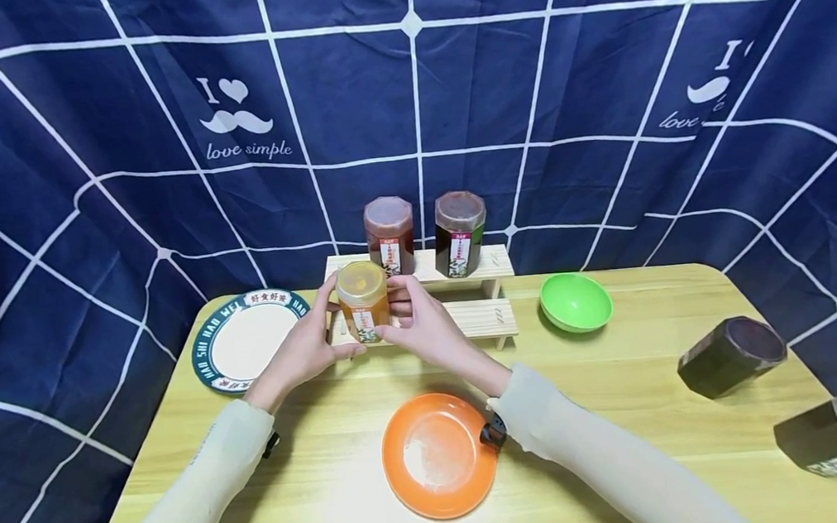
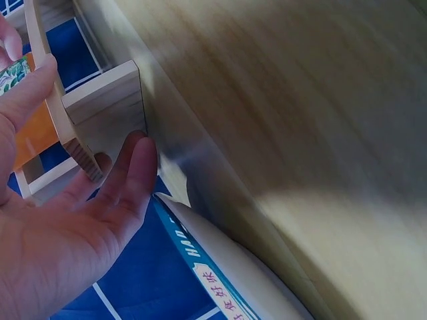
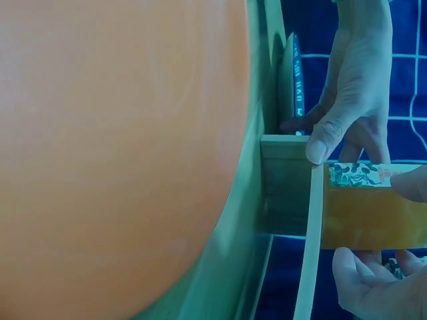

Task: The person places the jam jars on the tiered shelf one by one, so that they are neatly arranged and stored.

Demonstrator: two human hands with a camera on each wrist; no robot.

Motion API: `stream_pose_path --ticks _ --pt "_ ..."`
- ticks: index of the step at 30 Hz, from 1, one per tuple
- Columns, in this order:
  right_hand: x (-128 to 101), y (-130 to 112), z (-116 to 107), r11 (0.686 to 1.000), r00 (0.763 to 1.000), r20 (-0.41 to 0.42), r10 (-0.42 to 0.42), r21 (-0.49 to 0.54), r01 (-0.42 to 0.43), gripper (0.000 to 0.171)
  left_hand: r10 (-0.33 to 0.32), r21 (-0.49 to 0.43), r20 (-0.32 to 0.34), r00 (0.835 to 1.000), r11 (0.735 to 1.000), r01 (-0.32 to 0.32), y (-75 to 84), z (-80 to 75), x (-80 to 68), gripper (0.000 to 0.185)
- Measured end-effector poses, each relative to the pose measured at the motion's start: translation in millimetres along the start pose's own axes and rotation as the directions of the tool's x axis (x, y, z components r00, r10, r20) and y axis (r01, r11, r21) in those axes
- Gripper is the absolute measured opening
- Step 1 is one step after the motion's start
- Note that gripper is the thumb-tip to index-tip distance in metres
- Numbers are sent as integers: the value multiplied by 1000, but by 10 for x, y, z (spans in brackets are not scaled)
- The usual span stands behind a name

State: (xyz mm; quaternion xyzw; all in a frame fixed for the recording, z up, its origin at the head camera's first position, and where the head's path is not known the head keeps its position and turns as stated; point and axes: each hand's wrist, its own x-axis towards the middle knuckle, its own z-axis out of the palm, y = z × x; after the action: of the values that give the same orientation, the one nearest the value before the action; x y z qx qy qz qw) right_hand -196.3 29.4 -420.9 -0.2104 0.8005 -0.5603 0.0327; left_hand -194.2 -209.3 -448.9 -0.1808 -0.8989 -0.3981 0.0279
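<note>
A jar of amber contents (image 1: 366,303) with a yellowish lid is upright at the left end of the lower shelf of a wooden two-step rack (image 1: 479,318). My right hand (image 1: 423,319) holds it, thumb on the label and fingers behind; in the right wrist view the jar's base (image 3: 333,220) sits right at the shelf board. My left hand (image 1: 306,342) grips the rack's left end, with its thumb (image 2: 37,83) at the board and the other fingers (image 2: 137,167) by the side support. On the upper shelf stand a reddish jar (image 1: 390,239) and a dark jar (image 1: 459,237).
A white plate with a teal lettered rim (image 1: 206,359) lies left of the rack. Below my right forearm is an orange plate (image 1: 435,455). A green bowl (image 1: 575,302) stands to the right, with two dark jars (image 1: 718,360) (image 1: 822,438) farther right. Blue cloth (image 1: 485,81) hangs behind.
</note>
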Motion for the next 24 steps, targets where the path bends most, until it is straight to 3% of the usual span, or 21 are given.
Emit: stream_pose_path --ticks 11,24 --pt "-207 -67 -203 997 999 -47 8 76 -5 59 -20 18 13 1000 1000 20 17 -2 7 126" --pt "-633 -112 -646 1000 996 -84 -19 21 21 40 -28 29 11 1000 999 28 10 4 2 126"
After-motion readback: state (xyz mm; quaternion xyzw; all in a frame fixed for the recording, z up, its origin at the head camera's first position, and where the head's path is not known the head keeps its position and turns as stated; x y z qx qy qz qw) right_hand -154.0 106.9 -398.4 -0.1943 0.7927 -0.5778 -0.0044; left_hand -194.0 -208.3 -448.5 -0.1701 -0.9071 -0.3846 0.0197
